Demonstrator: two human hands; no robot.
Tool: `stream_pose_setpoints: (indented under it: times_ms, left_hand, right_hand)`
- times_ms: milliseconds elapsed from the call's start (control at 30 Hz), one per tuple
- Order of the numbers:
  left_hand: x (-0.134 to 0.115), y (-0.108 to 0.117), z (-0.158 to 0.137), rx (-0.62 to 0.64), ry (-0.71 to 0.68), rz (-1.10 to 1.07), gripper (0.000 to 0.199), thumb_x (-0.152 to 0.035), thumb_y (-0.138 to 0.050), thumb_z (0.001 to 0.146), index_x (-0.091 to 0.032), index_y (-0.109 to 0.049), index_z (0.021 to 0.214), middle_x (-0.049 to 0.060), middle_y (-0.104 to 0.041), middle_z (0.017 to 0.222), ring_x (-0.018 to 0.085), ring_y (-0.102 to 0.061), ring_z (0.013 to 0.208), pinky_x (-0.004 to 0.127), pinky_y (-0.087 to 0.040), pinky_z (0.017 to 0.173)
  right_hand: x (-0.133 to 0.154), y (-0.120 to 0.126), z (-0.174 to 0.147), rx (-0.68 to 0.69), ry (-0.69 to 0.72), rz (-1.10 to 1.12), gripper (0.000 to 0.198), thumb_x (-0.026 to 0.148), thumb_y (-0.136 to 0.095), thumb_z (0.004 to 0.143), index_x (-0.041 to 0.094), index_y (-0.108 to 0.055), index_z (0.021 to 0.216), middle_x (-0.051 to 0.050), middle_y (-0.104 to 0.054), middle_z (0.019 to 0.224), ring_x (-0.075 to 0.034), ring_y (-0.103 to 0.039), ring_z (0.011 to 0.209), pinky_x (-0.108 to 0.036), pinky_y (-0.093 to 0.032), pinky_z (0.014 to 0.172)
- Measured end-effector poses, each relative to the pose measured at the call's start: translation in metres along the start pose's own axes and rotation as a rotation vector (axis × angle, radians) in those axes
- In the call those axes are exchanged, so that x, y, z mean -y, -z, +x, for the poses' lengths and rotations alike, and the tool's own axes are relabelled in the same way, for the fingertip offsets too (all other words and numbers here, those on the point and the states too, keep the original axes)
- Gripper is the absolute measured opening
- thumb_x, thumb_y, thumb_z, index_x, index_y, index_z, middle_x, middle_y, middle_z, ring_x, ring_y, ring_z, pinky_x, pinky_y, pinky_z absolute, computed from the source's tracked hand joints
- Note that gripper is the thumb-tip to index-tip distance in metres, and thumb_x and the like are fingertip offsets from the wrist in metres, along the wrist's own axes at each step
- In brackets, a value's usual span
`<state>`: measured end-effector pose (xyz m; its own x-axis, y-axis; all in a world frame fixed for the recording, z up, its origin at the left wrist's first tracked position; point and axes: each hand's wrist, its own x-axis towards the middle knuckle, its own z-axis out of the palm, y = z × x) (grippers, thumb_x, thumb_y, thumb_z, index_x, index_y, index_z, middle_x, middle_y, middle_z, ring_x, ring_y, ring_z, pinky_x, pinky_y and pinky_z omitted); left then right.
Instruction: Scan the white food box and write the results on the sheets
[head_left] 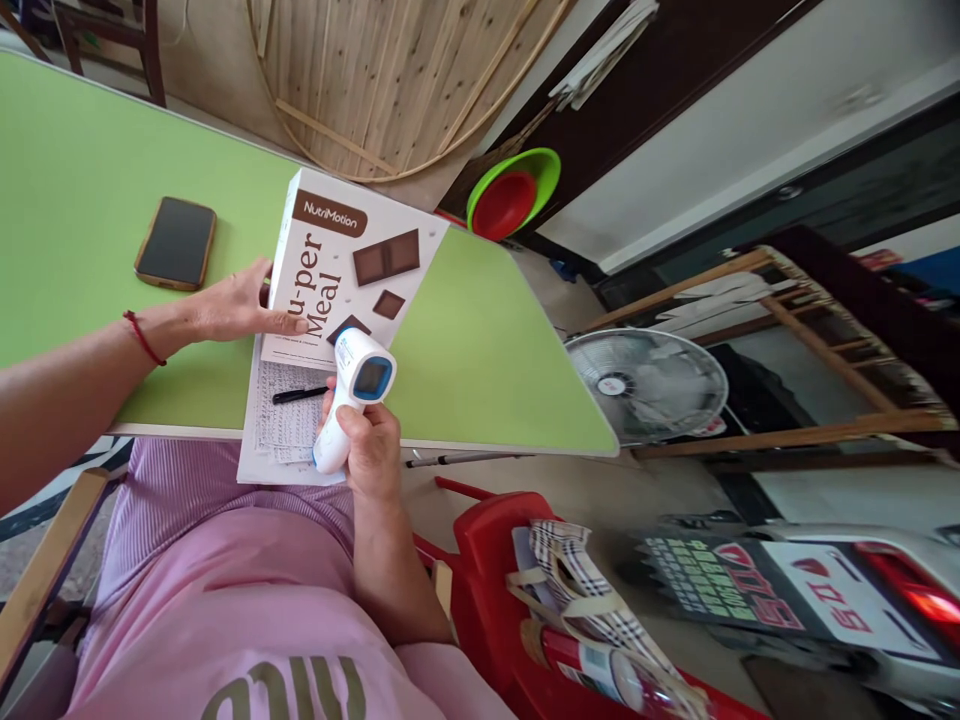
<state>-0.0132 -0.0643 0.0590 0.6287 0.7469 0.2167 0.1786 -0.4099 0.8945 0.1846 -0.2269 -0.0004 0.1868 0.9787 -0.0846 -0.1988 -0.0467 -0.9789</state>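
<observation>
My left hand (238,303) grips the near left edge of a white NutriMotion meal box (330,260), its thumb on the printed front and its other fingers partly hidden behind. In my right hand (373,450) is a white and blue infrared thermometer (349,400), held by its handle with its dark screen facing me. The thermometer's head overlaps the box's lower corner in view. Below the box lies a sheet of handwritten paper (285,425), sticking out past the table edge. A black pen (300,395) rests on it, one end hidden near my right hand.
A phone (177,243) lies on the green table (480,350), left of the box. Beyond the table are a round wooden board (390,80) and green and red basins (517,190). To the right stand a fan (645,385) and a red chair (487,560) holding a checked bag (577,570).
</observation>
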Motion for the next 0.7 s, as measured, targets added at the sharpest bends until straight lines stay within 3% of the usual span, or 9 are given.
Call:
stream_pose_setpoints:
  times_ms: [367, 700]
  left_hand:
    - [-0.008, 0.000, 0.001, 0.111, -0.030, -0.065, 0.062, -0.055, -0.091, 0.074, -0.018, -0.070, 0.119, 0.012, -0.077, 0.116, 0.038, -0.073, 0.110, 0.044, -0.060, 0.091]
    - [0.005, 0.007, -0.001, -0.018, 0.085, 0.103, 0.075, -0.060, -0.096, 0.068, -0.020, -0.066, 0.123, 0.011, -0.076, 0.119, 0.038, -0.070, 0.111, 0.045, -0.057, 0.093]
  right_hand:
    - [-0.004, 0.004, 0.001, 0.028, 0.033, -0.049, 0.030, 0.051, -0.074, 0.073, 0.021, -0.070, 0.077, 0.001, -0.064, 0.072, -0.014, -0.053, 0.061, -0.031, -0.046, 0.061]
    - [-0.002, 0.002, 0.002, 0.023, 0.048, -0.041, 0.034, 0.054, -0.077, 0.071, 0.021, -0.072, 0.078, 0.000, -0.064, 0.074, -0.014, -0.053, 0.061, -0.032, -0.048, 0.059]
